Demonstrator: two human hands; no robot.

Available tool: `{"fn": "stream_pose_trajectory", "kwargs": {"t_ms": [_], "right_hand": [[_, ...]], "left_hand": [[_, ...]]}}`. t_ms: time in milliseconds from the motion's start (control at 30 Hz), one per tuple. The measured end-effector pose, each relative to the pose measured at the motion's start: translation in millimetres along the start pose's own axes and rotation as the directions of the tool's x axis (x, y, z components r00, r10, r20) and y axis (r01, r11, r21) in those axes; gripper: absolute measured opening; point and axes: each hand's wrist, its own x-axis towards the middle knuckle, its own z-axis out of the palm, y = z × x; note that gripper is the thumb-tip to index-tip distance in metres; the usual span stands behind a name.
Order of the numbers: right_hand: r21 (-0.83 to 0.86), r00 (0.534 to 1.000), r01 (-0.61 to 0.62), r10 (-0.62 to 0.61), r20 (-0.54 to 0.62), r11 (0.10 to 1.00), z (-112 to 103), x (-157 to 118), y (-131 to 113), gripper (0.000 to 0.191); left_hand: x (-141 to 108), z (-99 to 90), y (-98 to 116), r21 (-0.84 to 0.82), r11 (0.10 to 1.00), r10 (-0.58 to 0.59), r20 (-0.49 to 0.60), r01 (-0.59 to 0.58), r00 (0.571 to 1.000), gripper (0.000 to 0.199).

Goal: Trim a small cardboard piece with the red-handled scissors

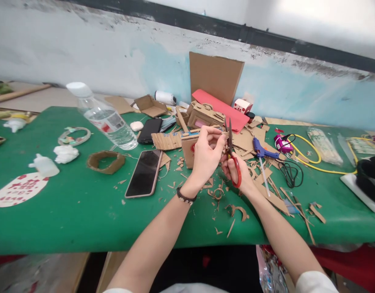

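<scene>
My right hand [236,169] is wrapped round the red-handled scissors [237,173], whose blades point up and away from me. Beside the blades, my left hand [207,148] pinches a small piece of cardboard [224,134], mostly hidden by the fingers. Behind and below my left hand stands a small cardboard box [187,150] with a red mark on its side. Cardboard scraps [239,211] and a thin cardboard ring [218,193] lie on the green table beneath my hands.
A phone [144,173], a cardboard ring [106,161] and a tilted water bottle [106,120] are on the left. To the right lie a blue glue gun [263,149] and a yellow cable [315,162]. A cardboard sheet [216,75] leans on the wall.
</scene>
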Motion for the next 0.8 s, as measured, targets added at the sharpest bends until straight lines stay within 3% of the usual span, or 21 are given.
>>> {"fn": "stream_pose_trajectory", "kwargs": {"t_ms": [133,433,600,700,800], "right_hand": [[0.049,0.999,0.007,-0.009,0.047,0.999,-1,0,-3,0.056],[0.025,0.996,-0.085,0.085,-0.003,0.996,1,-1,1,0.058],[0.026,0.998,-0.027,0.026,0.057,0.999,0,2,3,0.062],[-0.001,0.999,-0.032,0.032,0.032,0.999,2,2,7,0.058],[-0.05,0.999,-0.025,0.024,-0.03,0.998,5,1,10,0.054]], "left_hand": [[3,-4.7,1,0.053,0.998,0.039,0.063,-0.043,0.997,0.015],[11,-12.9,1,0.103,0.994,0.012,0.092,-0.021,0.996,0.017],[13,-19.0,2,0.106,0.994,0.006,0.143,-0.021,0.99,0.015],[14,-20.5,2,0.097,0.995,-0.012,0.163,-0.004,0.987,0.017],[12,-16.5,0,0.055,0.998,-0.044,0.112,0.038,0.993,0.022]]}}
